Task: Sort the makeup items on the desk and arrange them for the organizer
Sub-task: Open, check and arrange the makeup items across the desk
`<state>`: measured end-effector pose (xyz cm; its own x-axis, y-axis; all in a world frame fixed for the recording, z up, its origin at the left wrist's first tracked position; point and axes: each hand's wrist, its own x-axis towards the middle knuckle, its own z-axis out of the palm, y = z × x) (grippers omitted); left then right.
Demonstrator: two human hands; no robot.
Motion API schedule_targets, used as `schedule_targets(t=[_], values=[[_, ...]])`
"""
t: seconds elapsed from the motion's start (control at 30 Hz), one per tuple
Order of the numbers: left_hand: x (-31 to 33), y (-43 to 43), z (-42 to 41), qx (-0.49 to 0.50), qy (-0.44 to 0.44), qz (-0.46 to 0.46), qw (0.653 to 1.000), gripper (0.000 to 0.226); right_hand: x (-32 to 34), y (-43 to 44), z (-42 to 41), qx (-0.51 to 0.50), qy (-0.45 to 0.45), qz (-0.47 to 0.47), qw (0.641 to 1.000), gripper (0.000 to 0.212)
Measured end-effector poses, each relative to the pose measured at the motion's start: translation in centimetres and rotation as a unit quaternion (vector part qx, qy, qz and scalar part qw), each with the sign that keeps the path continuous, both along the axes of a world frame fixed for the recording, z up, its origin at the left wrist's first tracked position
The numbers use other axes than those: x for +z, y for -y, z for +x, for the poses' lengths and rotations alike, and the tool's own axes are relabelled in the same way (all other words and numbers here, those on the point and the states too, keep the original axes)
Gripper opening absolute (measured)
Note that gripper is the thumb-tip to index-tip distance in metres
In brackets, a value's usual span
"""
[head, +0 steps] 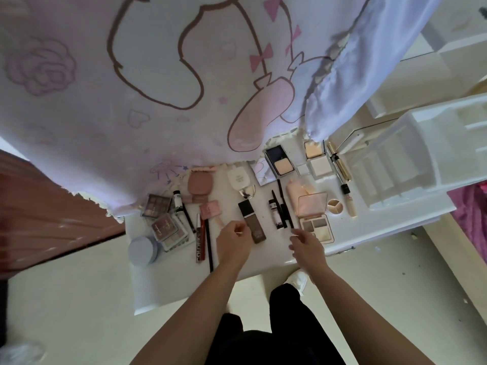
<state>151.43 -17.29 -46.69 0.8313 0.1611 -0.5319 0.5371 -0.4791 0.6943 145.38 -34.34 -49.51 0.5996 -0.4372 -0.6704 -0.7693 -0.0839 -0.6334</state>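
Makeup lies spread over a white desk [237, 270]. My left hand [233, 241] hovers with fingers curled, thumb against forefinger, just left of a brown foundation bottle [253, 225] with a black cap; I see nothing in it. My right hand [307, 245] is relaxed, its fingertips close to the near ends of two black pencils [284, 209]. An open eyeshadow palette [315, 219] lies right of that hand. Eyeshadow palettes [168, 227], a blue jar [143, 250] and a red lip tube [200, 241] lie at the left. A white organizer [411, 164] stands at the right.
A pink-printed cloth [158, 101] hangs over the desk's far side. Open powder compacts [279, 162], a white bottle [241, 180], a blush compact [197, 184] and a gold mascara [341, 167] lie along the back. My legs and a white shoe [299, 280] are below the front edge.
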Motion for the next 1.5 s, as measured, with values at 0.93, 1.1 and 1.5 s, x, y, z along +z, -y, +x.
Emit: schedule_targets(t=[0.93, 1.1, 1.5], values=[[-1.5, -16.9, -2.4, 0.138, -0.039, -0.064, 0.988, 0.012, -0.8, -14.5, 3.3, 0.232, 0.008, -0.006, 0.973, 0.029], [1.1, -17.5, -1.7, 0.179, -0.07, -0.243, 0.951, 0.015, 2.0, -14.5, 4.7, 0.04, 0.062, 0.184, 0.98, 0.031], [5.3, -12.3, 0.2, 0.21, -0.084, -0.461, 0.858, 0.008, 6.6, -12.6, 3.6, 0.15, 0.048, 0.128, 0.979, 0.055]])
